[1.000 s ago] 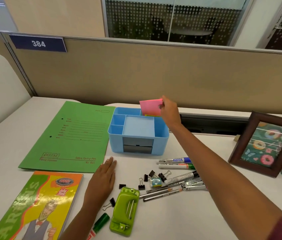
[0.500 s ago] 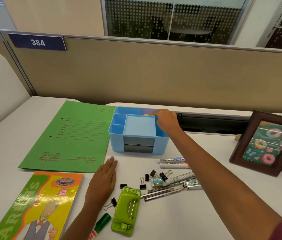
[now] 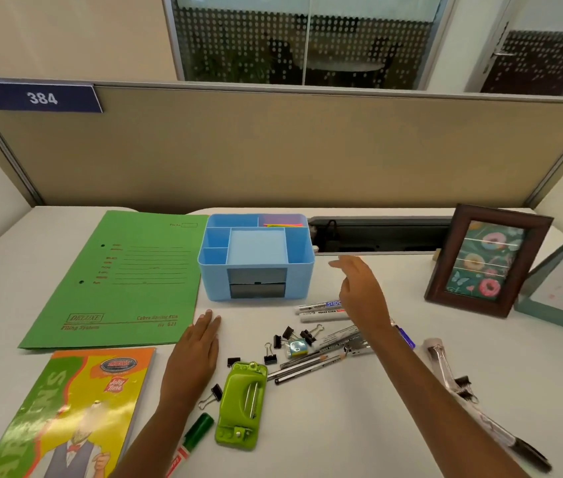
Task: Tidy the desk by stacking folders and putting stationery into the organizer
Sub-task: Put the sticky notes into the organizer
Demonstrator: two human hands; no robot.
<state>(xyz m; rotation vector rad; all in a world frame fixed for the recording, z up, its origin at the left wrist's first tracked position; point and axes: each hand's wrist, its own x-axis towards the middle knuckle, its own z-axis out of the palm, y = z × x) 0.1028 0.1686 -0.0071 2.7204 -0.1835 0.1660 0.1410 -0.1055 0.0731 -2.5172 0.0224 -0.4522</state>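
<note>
R hand open, fingers loose, holding nothing, hovering just right of organizer: boxy blue plastic w/ square compartments. Sticky notes, flat paper, lie in its back-right slot. L hand flat, palm down on matte white desk, beside green card folder. Markers, binder clips, pencils, glossy green punch loose in front.

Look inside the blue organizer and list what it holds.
The blue organizer holds sticky notes in its back right compartment; the other open compartments look empty. What its two dark front drawers hold cannot be seen, because they are closed.
</note>
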